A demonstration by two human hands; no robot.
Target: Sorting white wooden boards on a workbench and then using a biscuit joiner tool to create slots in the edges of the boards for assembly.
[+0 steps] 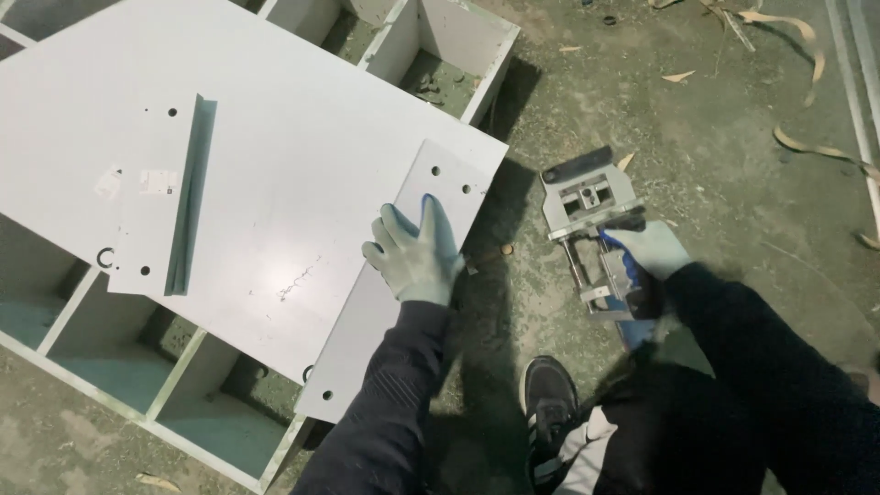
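Observation:
My left hand, in a grey and blue work glove, lies flat with spread fingers on a narrow white panel that has small drilled holes. That panel rests at an angle on a large white board. My right hand, gloved the same way, grips the handle of a grey metal power tool that sits on the concrete floor to the right of the board. A second small white panel with an upright strip lies on the board at the left.
The large board lies on a white cabinet frame with open compartments. My black shoe is on the floor below the tool. Curled edge-band strips and wood chips litter the concrete at the upper right.

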